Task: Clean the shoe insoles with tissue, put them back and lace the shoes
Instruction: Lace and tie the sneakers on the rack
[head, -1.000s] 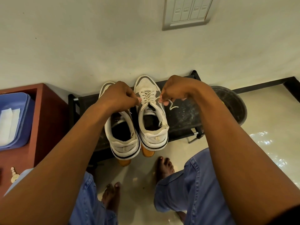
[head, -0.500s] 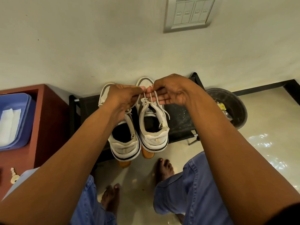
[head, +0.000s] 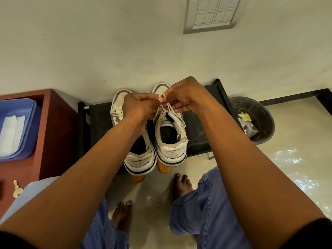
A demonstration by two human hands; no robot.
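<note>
Two white and grey sneakers stand side by side on a low black rack (head: 195,130), toes toward the wall. Over the tongue of the right sneaker (head: 170,141), my left hand (head: 142,106) and my right hand (head: 185,96) meet and pinch the white lace (head: 166,106), whose loops show between the fingertips. The left sneaker (head: 140,159) sits partly under my left wrist, its lace loose at the side. Dark insoles show inside both shoes. White tissue (head: 10,133) lies in a blue tray.
A blue tray (head: 27,108) rests on a red-brown cabinet (head: 55,123) at the left, with a key (head: 17,189) near its front. A black bin (head: 255,121) with scraps stands right of the rack. My bare feet and blue-jeaned knees are below.
My hands have come together above the right sneaker's tongue, from apart with the lace ends pulled sideways. The lace now forms loops between my fingertips. The shoes have stayed in place.
</note>
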